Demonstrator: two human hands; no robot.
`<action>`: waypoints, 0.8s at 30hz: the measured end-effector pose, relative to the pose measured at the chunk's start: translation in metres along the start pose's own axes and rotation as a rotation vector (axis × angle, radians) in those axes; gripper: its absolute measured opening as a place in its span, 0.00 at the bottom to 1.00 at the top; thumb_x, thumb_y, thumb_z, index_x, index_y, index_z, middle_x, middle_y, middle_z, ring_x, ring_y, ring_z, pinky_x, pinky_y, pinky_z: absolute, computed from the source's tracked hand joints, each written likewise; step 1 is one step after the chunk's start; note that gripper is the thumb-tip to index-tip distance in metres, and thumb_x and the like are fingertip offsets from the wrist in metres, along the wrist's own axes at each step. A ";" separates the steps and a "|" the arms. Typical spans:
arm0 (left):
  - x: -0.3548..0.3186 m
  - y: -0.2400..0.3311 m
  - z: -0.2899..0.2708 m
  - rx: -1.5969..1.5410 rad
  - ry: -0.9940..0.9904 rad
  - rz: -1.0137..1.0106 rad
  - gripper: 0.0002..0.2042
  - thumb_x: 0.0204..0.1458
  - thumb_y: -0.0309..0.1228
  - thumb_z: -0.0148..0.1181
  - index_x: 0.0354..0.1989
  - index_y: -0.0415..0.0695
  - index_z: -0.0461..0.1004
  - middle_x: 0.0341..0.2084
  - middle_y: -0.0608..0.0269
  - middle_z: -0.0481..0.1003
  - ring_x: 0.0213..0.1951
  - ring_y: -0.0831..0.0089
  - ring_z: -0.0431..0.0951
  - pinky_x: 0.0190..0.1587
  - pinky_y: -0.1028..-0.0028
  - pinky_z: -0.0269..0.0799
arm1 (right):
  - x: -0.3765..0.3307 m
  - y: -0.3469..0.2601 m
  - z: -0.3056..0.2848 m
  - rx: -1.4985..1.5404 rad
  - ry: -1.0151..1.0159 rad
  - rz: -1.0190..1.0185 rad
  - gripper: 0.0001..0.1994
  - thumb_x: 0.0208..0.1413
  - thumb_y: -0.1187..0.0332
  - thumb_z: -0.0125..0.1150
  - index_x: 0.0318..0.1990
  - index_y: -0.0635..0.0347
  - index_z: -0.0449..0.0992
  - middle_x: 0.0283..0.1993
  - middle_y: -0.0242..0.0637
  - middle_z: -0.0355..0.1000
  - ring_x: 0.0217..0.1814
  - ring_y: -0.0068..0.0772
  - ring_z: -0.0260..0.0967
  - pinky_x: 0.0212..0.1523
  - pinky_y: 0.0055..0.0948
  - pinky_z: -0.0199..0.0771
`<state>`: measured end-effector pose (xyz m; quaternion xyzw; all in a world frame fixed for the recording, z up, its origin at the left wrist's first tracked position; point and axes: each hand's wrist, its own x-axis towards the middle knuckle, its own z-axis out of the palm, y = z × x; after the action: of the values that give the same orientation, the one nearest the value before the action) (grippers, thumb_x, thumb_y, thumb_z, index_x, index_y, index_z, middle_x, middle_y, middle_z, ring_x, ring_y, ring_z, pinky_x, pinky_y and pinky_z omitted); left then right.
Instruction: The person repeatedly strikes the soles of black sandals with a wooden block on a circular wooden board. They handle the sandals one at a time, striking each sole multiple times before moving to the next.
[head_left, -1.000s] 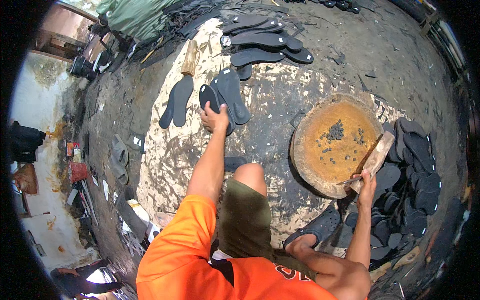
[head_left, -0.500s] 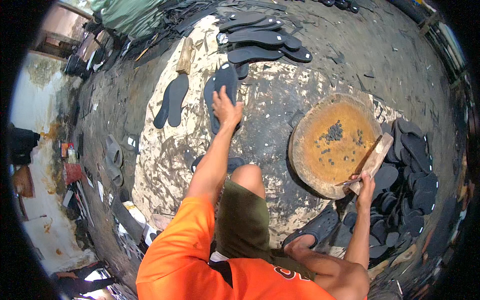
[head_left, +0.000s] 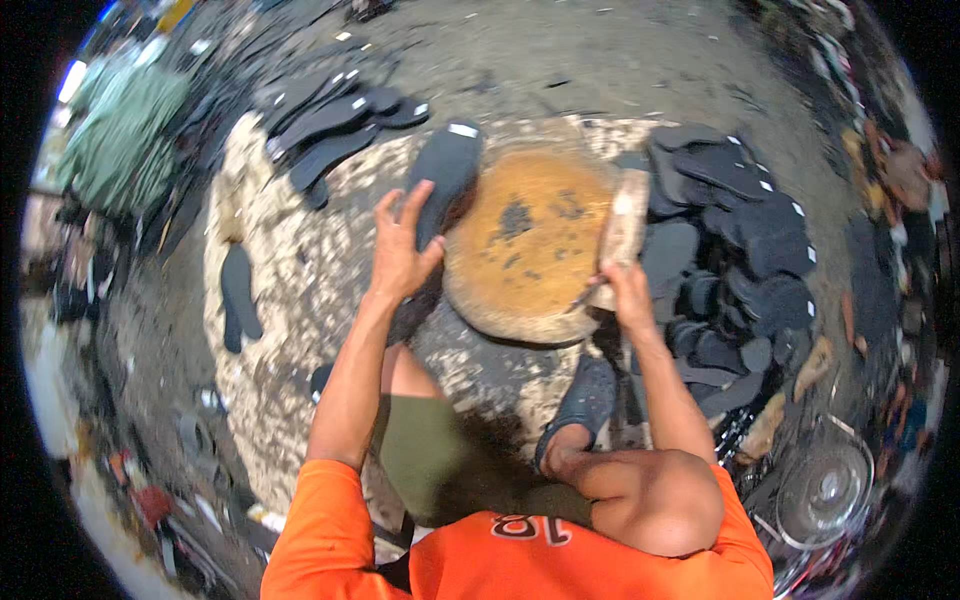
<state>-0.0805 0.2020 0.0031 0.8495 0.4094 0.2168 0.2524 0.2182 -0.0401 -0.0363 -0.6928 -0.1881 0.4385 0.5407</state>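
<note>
My left hand [head_left: 402,250] grips a black shoe sole [head_left: 447,165] by its lower side, thumb and fingers along its edges. The sole is tilted at the left rim of a round wooden chopping block [head_left: 520,324]; I cannot tell whether they touch. Small black bits [head_left: 515,219] lie scattered on the block's orange-brown top. Closed round a flat wooden bat [head_left: 626,222], my right hand [head_left: 629,292] is at the block's right edge. A thin, blurred tool [head_left: 584,294] pokes out of the same hand; its kind is unclear.
A heap of black soles [head_left: 735,215] lies right of the block. More soles [head_left: 325,125] are stacked at the far left, and a pair [head_left: 237,295] rests on the blotched pale mat [head_left: 290,400]. My clog [head_left: 582,400] is just below the block.
My left hand has lifted the sole off the mat and brought it right, to the block. The right hand still holds the bat. The view has turned to the right.
</note>
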 end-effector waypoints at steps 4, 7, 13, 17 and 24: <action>0.063 0.056 0.051 0.187 -0.261 0.218 0.38 0.51 0.35 0.70 0.71 0.70 0.62 0.63 0.41 0.63 0.64 0.41 0.63 0.66 0.48 0.61 | 0.006 0.018 -0.005 0.136 -0.054 -0.145 0.14 0.67 0.64 0.55 0.51 0.66 0.70 0.39 0.35 0.75 0.39 0.27 0.75 0.46 0.32 0.76; 0.075 0.056 0.059 0.220 -0.215 0.274 0.32 0.52 0.41 0.69 0.68 0.65 0.67 0.59 0.42 0.68 0.59 0.44 0.67 0.62 0.49 0.62 | 0.001 0.018 -0.003 0.166 -0.016 -0.130 0.14 0.67 0.63 0.55 0.51 0.65 0.70 0.37 0.35 0.75 0.39 0.26 0.74 0.45 0.31 0.76; 0.005 0.083 0.077 0.187 -0.246 0.316 0.28 0.55 0.43 0.68 0.66 0.65 0.71 0.60 0.48 0.68 0.57 0.48 0.68 0.59 0.51 0.65 | -0.012 0.017 -0.009 0.230 0.014 -0.179 0.14 0.68 0.63 0.56 0.52 0.64 0.69 0.37 0.34 0.75 0.40 0.25 0.73 0.46 0.29 0.74; -0.032 0.091 0.081 0.132 -0.114 0.409 0.26 0.55 0.47 0.67 0.65 0.64 0.73 0.61 0.49 0.67 0.58 0.49 0.67 0.60 0.53 0.63 | -0.039 0.014 -0.025 0.266 0.011 -0.259 0.15 0.67 0.66 0.57 0.55 0.66 0.69 0.41 0.34 0.75 0.42 0.23 0.73 0.47 0.29 0.74; -0.087 0.156 0.091 -0.120 -0.357 0.357 0.25 0.53 0.43 0.70 0.60 0.53 0.76 0.54 0.54 0.72 0.55 0.53 0.70 0.57 0.54 0.65 | -0.081 -0.007 -0.014 -0.404 0.032 -0.120 0.33 0.60 0.52 0.65 0.63 0.66 0.63 0.51 0.56 0.77 0.55 0.56 0.76 0.55 0.44 0.74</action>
<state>0.0133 0.0256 0.0126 0.9166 0.1885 0.1284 0.3285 0.1870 -0.1050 0.0034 -0.7816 -0.3046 0.3478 0.4188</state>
